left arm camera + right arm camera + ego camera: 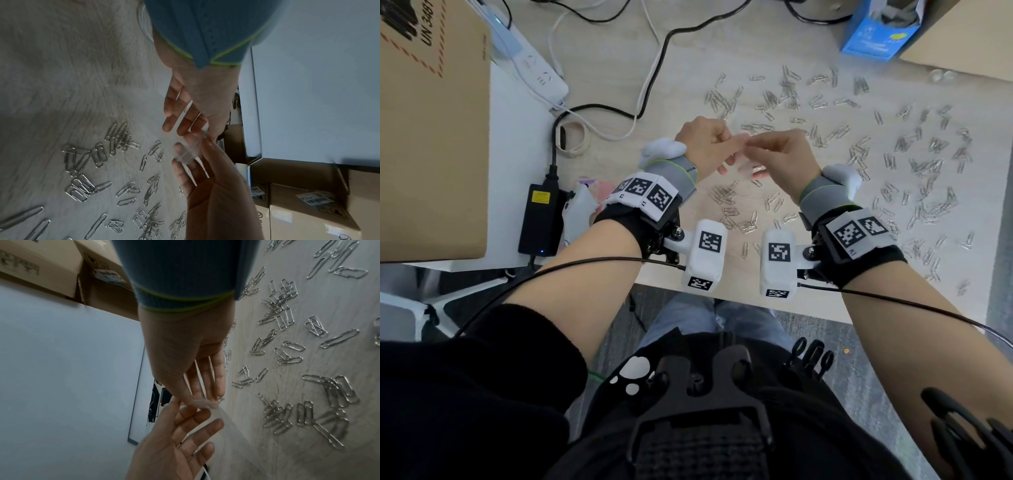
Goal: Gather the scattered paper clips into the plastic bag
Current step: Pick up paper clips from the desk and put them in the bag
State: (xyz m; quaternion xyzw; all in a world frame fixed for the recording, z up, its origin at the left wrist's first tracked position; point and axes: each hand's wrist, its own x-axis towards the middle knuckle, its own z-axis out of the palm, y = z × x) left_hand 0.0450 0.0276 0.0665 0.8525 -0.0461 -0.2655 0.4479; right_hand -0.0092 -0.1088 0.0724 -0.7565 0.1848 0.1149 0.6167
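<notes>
Clear plastic bag (pixel 207 420) — plain only wrist-side

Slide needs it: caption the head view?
Both hands, left hand and right hand, pinch a clear plastic bag above scattered paper clips.

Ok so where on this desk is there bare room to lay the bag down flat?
Best bare patch: the desk strip between the cables and the left hand, left of the paper clips. Another sits behind the clips, below the blue box. Right of both hands, and near the front edge between the wrists, clips crowd the surface.
</notes>
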